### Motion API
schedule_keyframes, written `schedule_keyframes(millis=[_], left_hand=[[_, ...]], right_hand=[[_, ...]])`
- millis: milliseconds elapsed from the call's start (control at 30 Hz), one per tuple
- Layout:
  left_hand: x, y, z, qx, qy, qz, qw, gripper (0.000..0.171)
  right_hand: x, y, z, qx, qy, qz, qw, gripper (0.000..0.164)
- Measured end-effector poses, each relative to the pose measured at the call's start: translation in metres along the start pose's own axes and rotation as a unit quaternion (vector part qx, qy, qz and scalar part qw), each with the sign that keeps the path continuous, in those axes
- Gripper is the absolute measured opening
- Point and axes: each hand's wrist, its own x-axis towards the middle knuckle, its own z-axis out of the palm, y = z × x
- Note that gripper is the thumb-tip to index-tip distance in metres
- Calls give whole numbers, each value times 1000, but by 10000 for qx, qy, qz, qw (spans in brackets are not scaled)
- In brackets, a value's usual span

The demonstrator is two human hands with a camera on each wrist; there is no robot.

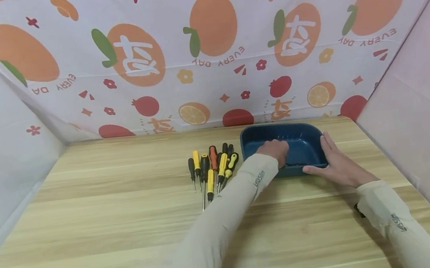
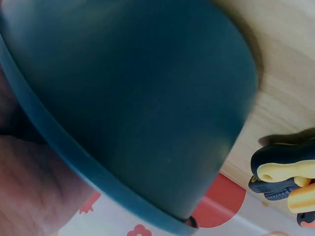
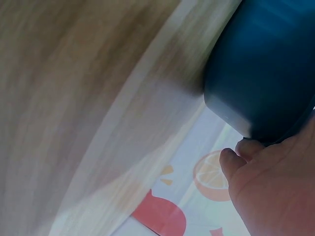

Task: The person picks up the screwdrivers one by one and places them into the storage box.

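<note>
A dark blue plastic bin [image 1: 299, 127] with rounded corners stands at the back right of the table. My left hand [image 1: 275, 150] reaches over its front wall with the fingers down inside; the fingertips are hidden. In the left wrist view the bin's outer wall [image 2: 147, 98] covers most of that hand [image 2: 39, 187], so what it holds cannot be seen. My right hand [image 1: 341, 165] rests against the bin's front right corner, fingers straight along the side and thumb at the front rim. The right wrist view shows this hand [image 3: 275, 182] beside the bin [image 3: 261, 64].
Left of the bin lies a group of several screwdrivers [image 1: 210, 181] with yellow, black and orange handles, shafts toward me. A fruit-print cloth [image 1: 213, 85] hangs behind the wooden table [image 1: 88, 221]. Pale cloth sides [image 1: 425, 72] flank the table.
</note>
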Motion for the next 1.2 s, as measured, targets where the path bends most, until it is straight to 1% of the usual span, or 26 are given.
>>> schedule_keyframes(millis=[100,267,333,433,533,600,633,733,833,900,967,1033,1133,1200], left_hand=[[-1,-2,-2,-113,-92,-24,9999,12],[-2,-11,-4,-502,-179,130,9985,6],[-2,-16,-5,-653,-263,175,9974,8],[-3,-22,-6,-753,-428,239,9960,14],[-4,-27,-6,-816,-570,382,9943,18],[-4,-30,-6,-865,-578,452,9935,17],[-4,-31,-6,-869,-520,474,9937,16],[-8,-34,-9,-896,-185,526,9944,15],[-14,-37,-12,-941,455,606,9927,17],[-20,-41,-15,-1055,939,693,9876,18],[-26,-47,-18,-1141,1455,859,9790,20],[-34,-55,-20,-1227,1857,976,9700,21],[-49,-70,-23,-1297,2205,1001,9615,22],[-60,-82,-24,-1357,2303,867,9597,24]], right_hand=[[1,-2,0,10,9,-43,10000,114],[4,-7,1,4,19,-75,10000,114],[5,-10,3,14,-2,-88,10000,115],[7,-12,5,20,-59,-71,10000,115],[8,-13,7,15,-73,-36,10000,115],[8,-12,7,13,-68,-24,10000,115],[8,-12,8,14,-64,-20,10000,116],[8,-11,8,26,-62,27,10000,116],[8,-8,8,45,-59,67,9999,116],[7,-7,7,68,-59,81,9999,116],[6,-5,5,107,-78,75,9999,116],[4,-5,3,143,-101,81,9998,115],[1,-4,1,153,-119,80,9998,114],[0,-3,0,131,-111,69,9998,114]])
